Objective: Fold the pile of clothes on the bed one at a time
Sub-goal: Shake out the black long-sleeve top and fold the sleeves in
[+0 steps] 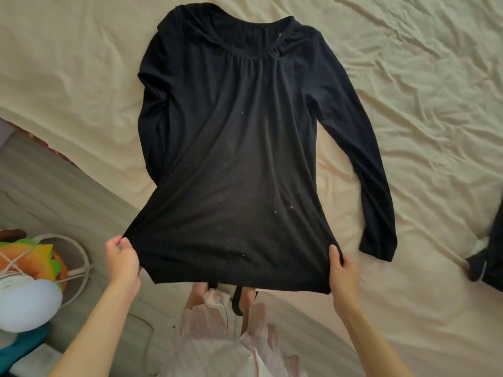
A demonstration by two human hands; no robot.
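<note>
A black long-sleeved top (234,148) lies spread face up on the cream bed sheet (424,110), neckline far from me, hem nearest me. Its right sleeve runs straight down the right side; the left sleeve is tucked along the body. My left hand (122,261) pinches the hem's left corner. My right hand (343,270) grips the hem's right corner. The hem is lifted slightly off the bed's edge and stretched between both hands.
Another dark garment (487,257) lies at the right edge of the bed. On the floor at the left sit a white fan-like object (27,303) with cords and a colourful item (35,254). The bed's edge runs diagonally at the lower left.
</note>
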